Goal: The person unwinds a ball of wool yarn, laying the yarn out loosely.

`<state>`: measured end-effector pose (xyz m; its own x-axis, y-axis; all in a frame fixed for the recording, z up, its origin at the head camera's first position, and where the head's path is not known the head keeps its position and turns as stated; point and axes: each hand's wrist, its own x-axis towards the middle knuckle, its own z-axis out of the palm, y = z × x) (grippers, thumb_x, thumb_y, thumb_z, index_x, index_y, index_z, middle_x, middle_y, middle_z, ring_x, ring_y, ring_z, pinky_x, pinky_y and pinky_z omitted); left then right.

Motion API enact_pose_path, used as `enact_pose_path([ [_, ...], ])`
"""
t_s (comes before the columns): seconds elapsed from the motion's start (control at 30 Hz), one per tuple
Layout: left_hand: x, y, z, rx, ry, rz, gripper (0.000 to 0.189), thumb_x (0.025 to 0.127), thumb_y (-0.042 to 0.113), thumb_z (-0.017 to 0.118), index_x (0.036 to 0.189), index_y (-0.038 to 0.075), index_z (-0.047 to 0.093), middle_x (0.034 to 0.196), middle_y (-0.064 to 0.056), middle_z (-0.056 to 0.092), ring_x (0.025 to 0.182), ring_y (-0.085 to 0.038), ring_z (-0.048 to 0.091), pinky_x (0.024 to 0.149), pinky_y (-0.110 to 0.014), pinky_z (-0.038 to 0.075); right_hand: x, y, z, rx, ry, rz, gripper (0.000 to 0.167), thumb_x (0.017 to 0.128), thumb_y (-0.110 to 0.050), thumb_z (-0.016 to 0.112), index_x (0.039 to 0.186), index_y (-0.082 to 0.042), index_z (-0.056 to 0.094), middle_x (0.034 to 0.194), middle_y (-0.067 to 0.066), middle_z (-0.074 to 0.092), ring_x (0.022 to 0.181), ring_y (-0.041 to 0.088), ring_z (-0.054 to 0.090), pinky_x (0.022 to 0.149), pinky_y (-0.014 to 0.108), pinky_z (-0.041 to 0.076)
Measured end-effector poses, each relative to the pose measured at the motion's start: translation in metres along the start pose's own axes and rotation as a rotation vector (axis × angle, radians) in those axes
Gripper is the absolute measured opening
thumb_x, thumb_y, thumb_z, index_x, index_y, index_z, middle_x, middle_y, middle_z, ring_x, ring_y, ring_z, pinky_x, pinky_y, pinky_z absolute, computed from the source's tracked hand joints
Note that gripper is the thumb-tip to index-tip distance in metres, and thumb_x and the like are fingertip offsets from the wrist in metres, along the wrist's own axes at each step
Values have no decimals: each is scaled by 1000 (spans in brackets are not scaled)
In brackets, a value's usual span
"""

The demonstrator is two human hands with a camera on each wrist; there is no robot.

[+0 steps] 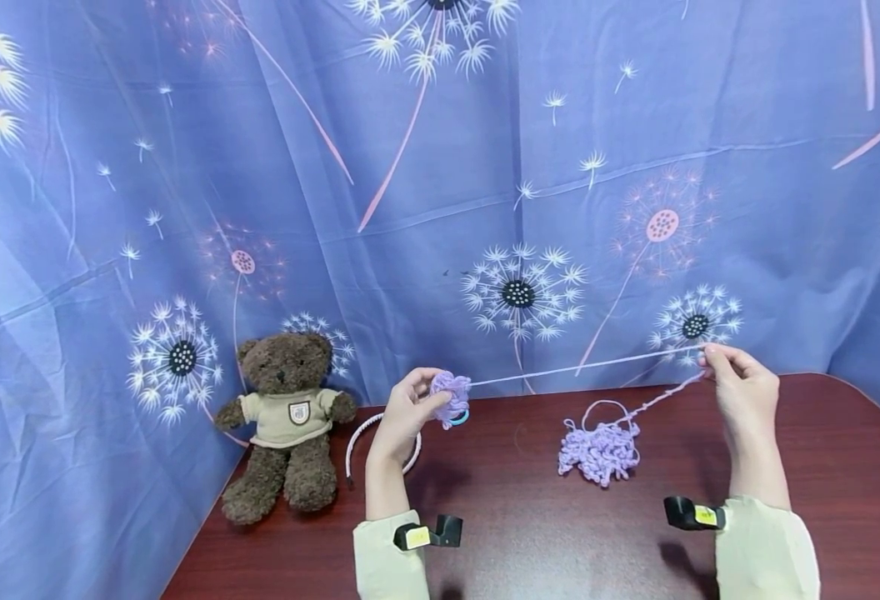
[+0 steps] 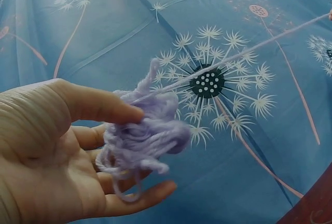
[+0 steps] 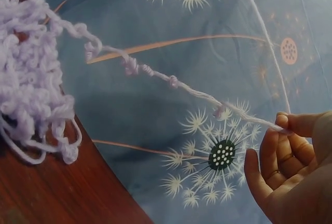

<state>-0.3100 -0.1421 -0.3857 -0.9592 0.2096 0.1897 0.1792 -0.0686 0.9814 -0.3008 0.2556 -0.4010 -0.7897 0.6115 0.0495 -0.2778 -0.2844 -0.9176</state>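
Note:
My left hand (image 1: 408, 412) pinches a small wound bundle of lilac yarn (image 2: 155, 123) between thumb and fingers. In the head view a bit of a light blue ring (image 1: 461, 417) shows under that bundle. A taut strand (image 1: 582, 367) runs from the bundle to my right hand (image 1: 743, 387), raised at the right. There the thumb and a finger pinch the yarn (image 3: 282, 129). From this pinch a kinked, knotty length (image 3: 174, 81) slopes down to a loose curly heap of lilac yarn (image 1: 599, 452) on the table between the hands.
A brown teddy bear (image 1: 286, 425) in a beige shirt sits at the table's left. Beside it lies a white headband (image 1: 352, 450), partly behind my left forearm. The dark red table (image 1: 530, 533) ends at a blue dandelion-print curtain (image 1: 440, 275).

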Motion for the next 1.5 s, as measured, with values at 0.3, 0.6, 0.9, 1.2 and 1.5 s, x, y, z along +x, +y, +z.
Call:
enact_pose_path([
  [0.3, 0, 3, -6, 11, 170, -10, 24, 87, -6, 57, 109, -15, 60, 74, 11, 63, 64, 0, 56, 59, -16, 45, 4, -5, -13, -22, 40, 33, 25, 94, -10, 62, 76, -23, 73, 60, -14, 67, 56, -2, 58, 60, 6, 48],
  [0.6, -5, 5, -12, -98, 211, -44, 13, 95, -3, 50, 105, -1, 59, 86, 5, 64, 77, -7, 66, 71, -29, 60, 3, 9, -4, -93, 28, -10, 26, 93, -9, 63, 78, -27, 73, 60, -17, 66, 56, -4, 59, 61, 4, 47],
  [0.9, 1, 2, 4, -22, 120, -31, 23, 96, 1, 52, 114, -12, 54, 89, 1, 65, 77, -8, 66, 72, -30, 60, 0, 17, 9, -160, -31, -105, 31, 92, -3, 63, 78, -29, 72, 62, -20, 66, 57, -7, 59, 62, 3, 47],
  [1.2, 5, 6, 23, 33, -29, -48, 25, 97, 3, 50, 117, -13, 52, 85, 4, 62, 74, -5, 64, 72, -30, 58, -28, 27, 52, -428, -175, -174, 30, 95, -11, 61, 124, -2, 63, 81, -38, 55, 83, -13, 53, 77, 2, 43],
  [1.5, 0, 11, 29, 19, -164, -67, 26, 98, 1, 45, 121, -10, 50, 93, 4, 62, 84, -6, 64, 86, -47, 58, -94, 32, 116, -458, -660, -178, 33, 99, -24, 56, 124, -4, 62, 118, 10, 68, 101, 3, 61, 95, 25, 48],
])
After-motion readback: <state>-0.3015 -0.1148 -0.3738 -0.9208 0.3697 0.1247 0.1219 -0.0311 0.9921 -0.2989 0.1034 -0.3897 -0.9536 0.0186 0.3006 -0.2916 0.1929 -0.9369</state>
